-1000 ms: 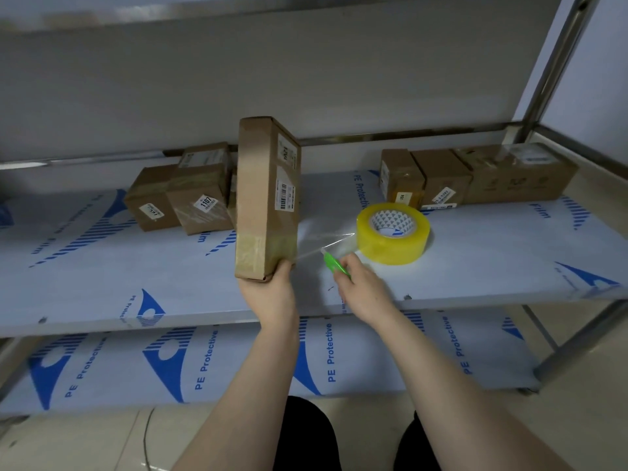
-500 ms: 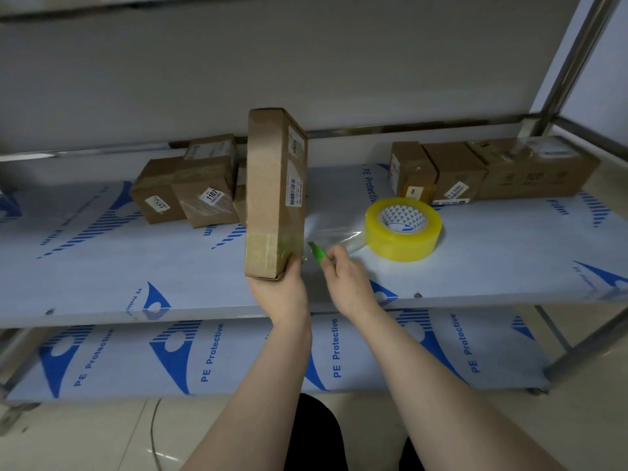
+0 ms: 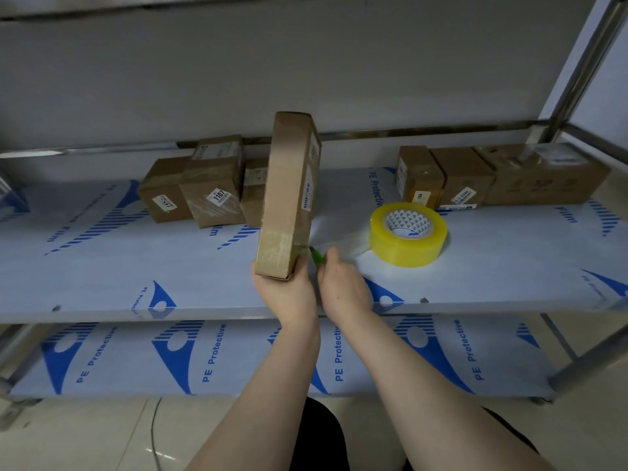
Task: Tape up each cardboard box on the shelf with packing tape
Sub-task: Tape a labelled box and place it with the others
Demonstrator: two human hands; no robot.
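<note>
Tape met blade beside the upright box

Left hand (image 3: 287, 292) gripped the flat box (image 3: 289, 195) upright by its lower end on the shelf (image 3: 102, 266); right hand (image 3: 343, 287) pinched a green cutter (image 3: 317, 256) against the taut strip from the tape roll (image 3: 407, 234). Cutting close to the box edge looked wisest. Bare shelf lay left; the roll sat just beside them on the right.

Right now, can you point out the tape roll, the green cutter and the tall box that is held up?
tape roll (image 3: 407, 244), head view, on its yellow outer side.
green cutter (image 3: 317, 256), head view, on its visible green tip.
tall box (image 3: 285, 185), head view, on its brown front face.
</note>
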